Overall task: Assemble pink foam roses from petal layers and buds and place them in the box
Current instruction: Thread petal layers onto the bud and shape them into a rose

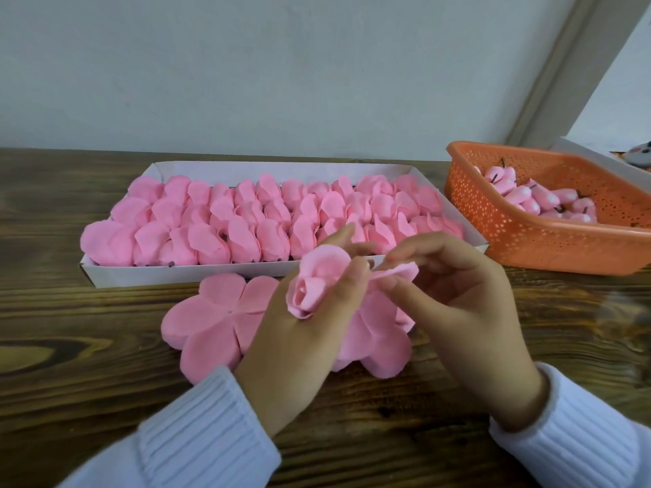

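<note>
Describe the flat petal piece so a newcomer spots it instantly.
Find the long white cardboard box of pink foam roses on the dark wooden table. Before its near wall, left of the left hand, lies a pink foam petal layer: flat, flower-shaped, outside the box.

A dark wooden tabletop (70,346) is carrying everything. A long white box (176,274), packed with pink roses (246,220), is lying at twelve o'clock. Flat pink petal layers (208,311) are resting on the wood at the centre, just in front of the box. An orange basket (528,248) of buds (542,199) is sitting at two o'clock, just beside the box.
</note>
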Motion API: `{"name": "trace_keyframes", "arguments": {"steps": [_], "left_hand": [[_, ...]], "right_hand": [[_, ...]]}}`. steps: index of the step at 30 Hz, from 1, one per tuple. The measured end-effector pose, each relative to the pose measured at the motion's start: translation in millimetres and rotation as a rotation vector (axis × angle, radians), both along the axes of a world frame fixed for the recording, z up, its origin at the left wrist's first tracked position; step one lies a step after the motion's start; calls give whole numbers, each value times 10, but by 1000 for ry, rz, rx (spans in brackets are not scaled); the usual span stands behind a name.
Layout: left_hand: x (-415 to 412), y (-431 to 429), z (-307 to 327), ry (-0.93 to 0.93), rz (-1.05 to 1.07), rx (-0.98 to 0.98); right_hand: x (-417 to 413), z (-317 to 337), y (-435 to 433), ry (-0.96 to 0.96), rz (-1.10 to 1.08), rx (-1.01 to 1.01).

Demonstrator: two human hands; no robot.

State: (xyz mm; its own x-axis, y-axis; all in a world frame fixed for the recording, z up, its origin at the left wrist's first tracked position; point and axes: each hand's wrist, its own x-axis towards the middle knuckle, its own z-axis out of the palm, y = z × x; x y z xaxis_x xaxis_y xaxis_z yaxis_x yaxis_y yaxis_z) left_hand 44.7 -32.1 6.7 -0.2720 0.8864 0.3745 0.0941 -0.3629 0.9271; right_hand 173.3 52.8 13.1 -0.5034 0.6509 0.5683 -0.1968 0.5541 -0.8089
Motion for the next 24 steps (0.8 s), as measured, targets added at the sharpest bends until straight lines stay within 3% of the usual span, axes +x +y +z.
{"name": "trace_keyframes", "arguments": {"steps": [8, 12, 16, 21, 24], "left_hand": [[32, -31, -2, 115, -76, -41], [23, -29, -36, 161, -114, -42], [15, -32, -49, 149, -24, -22], [-18, 0, -48, -28, 19, -63], [-21, 14, -31, -154, -62, -69]], "right_hand": [[13, 15, -87, -6, -177, 195], [19, 21, -106, 11, -91, 207], [40, 19, -80, 42, 25, 196], [19, -6, -47, 50, 48, 71], [-6, -13, -32, -27, 176, -61]]}}
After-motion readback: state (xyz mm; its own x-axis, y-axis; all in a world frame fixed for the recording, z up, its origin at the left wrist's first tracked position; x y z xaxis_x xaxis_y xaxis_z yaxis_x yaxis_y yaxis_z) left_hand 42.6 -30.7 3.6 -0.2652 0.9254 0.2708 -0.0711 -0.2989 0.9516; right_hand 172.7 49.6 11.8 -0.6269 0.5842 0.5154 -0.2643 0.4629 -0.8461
